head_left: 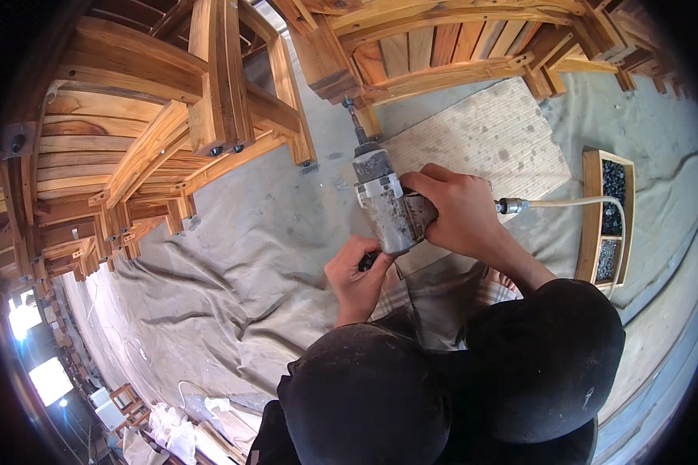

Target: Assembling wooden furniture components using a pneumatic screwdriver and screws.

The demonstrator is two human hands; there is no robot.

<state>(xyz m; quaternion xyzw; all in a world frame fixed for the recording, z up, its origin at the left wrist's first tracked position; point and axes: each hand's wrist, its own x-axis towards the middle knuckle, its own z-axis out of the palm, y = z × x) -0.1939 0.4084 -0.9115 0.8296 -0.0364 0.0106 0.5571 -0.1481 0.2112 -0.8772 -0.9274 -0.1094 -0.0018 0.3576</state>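
My right hand (459,209) grips the body of a grey, worn air-powered driver (386,203). Its bit (354,118) points up toward the lower rail of a wooden chair frame (442,54). A pale air hose (566,203) runs from the tool's rear fitting off to the right. My left hand (357,273) sits just below the tool's rear end, fingers curled around a small dark part there. Both forearms wear dark sleeves at the bottom of the view.
More wooden chair frames (171,116) are stacked at the left and along the top. A grey drop cloth (233,263) covers the floor. A pale board (488,139) lies under the tool. A wooden tray (606,217) with dark small parts stands at the right.
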